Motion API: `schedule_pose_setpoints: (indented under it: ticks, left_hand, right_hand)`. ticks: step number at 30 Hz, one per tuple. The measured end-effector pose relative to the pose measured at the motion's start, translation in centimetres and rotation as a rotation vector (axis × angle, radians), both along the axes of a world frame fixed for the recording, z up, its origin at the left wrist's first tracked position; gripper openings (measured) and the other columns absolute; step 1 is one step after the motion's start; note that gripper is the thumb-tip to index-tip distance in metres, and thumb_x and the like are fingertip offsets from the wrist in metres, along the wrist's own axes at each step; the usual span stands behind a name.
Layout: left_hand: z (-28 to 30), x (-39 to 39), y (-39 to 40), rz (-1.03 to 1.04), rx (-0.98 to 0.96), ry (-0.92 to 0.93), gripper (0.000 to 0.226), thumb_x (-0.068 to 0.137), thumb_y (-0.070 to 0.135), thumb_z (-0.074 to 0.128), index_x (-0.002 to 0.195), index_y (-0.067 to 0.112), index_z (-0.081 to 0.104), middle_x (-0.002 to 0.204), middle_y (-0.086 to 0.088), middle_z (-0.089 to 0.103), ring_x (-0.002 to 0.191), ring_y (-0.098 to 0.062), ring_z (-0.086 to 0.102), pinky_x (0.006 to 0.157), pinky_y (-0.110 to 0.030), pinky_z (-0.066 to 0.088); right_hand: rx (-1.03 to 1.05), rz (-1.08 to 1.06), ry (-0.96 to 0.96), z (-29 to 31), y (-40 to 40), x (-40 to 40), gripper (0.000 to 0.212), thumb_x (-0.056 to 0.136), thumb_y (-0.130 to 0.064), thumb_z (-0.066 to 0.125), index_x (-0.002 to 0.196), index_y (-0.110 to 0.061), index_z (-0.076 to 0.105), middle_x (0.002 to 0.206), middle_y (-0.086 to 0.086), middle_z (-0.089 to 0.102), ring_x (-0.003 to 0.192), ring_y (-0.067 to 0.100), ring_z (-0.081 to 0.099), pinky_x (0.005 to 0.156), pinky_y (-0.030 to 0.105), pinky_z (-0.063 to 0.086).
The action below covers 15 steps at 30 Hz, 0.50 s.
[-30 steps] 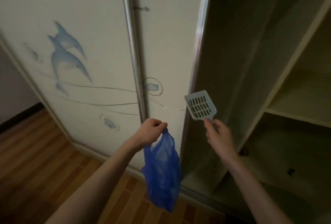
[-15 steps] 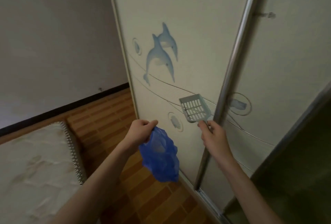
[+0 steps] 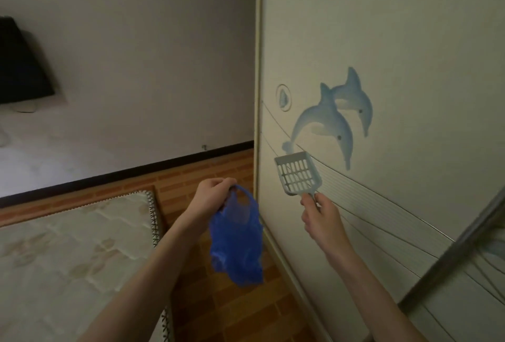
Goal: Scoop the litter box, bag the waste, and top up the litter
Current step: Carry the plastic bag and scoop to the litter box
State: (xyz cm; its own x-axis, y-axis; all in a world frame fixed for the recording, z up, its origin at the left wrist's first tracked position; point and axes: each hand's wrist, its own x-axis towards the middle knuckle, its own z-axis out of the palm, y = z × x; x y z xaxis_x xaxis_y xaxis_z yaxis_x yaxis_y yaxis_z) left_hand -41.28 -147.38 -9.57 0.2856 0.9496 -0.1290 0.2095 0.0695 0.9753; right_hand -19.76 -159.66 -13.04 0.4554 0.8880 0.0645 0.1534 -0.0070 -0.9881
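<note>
Wardrobe door [image 3: 396, 40] with two printed dolphins fills the right side. Quilted mattress [image 3: 68, 254] lies low left on the wood-pattern floor [image 3: 218, 311]. Blue plastic bag [image 3: 236, 243] hangs in mid-air from the left hand [image 3: 211, 196], fingers curled round its handle. Slotted grey litter scoop [image 3: 297, 173], blade tilted up before the door, handle pinched by the right hand [image 3: 321, 218].

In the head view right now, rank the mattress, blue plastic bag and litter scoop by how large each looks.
1. mattress: by far the largest, filling the lower left.
2. blue plastic bag: hanging from the left hand.
3. litter scoop: smallest, held by the right hand.
Bag and scoop sit similarly near the camera, so that ordering is fair.
</note>
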Motion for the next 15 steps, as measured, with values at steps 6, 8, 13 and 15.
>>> schedule_pose_setpoints:
  ticks: [6, 8, 13, 15]
  left_hand:
    - [0.3, -2.7, 6.1, 0.094, 0.081, 0.01, 0.036, 0.099, 0.03, 0.067, 0.07, 0.01, 0.06, 0.051, 0.004, 0.048, 0.045, -0.008, 0.045, 0.05, -0.024, 0.04]
    - [0.4, -3.1, 8.3, 0.129, 0.093, -0.005, 0.038, 0.099, 0.031, 0.069, 0.067, 0.012, 0.058, 0.048, 0.006, 0.048, 0.043, -0.005, 0.045, 0.047, -0.02, 0.04]
    - [0.0, -3.5, 14.3, 0.223, 0.076, -0.033, 0.041, 0.097, 0.035, 0.071, 0.063, 0.016, 0.057, 0.046, 0.008, 0.047, 0.041, -0.005, 0.044, 0.046, -0.022, 0.038]
    - [-0.4, -3.6, 17.1, 0.251, 0.06, -0.024, 0.04, 0.097, 0.036, 0.07, 0.065, 0.016, 0.059, 0.047, 0.007, 0.048, 0.042, -0.006, 0.045, 0.049, -0.024, 0.039]
  right_hand:
    - [-0.046, 0.08, 0.028, 1.0, 7.7, -2.8, 0.027, 0.106, -0.034, 0.047, 0.092, -0.012, 0.055, 0.059, -0.004, 0.04, 0.045, 0.005, 0.034, 0.042, 0.021, 0.029]
    - [-0.052, 0.097, 0.008, 0.9, 10.5, -3.4, 0.029, 0.106, -0.036, 0.048, 0.089, -0.014, 0.056, 0.058, -0.006, 0.043, 0.044, 0.004, 0.037, 0.043, 0.021, 0.031]
    - [-0.059, 0.173, 0.011, 0.1, 17.7, -4.2, 0.03, 0.105, -0.038, 0.049, 0.093, -0.013, 0.059, 0.059, -0.008, 0.046, 0.045, 0.003, 0.039, 0.043, 0.019, 0.033]
    - [-0.052, 0.206, 0.003, -0.4, 21.1, -4.1, 0.028, 0.105, -0.04, 0.05, 0.096, -0.015, 0.062, 0.064, -0.003, 0.051, 0.049, 0.006, 0.043, 0.045, 0.021, 0.035]
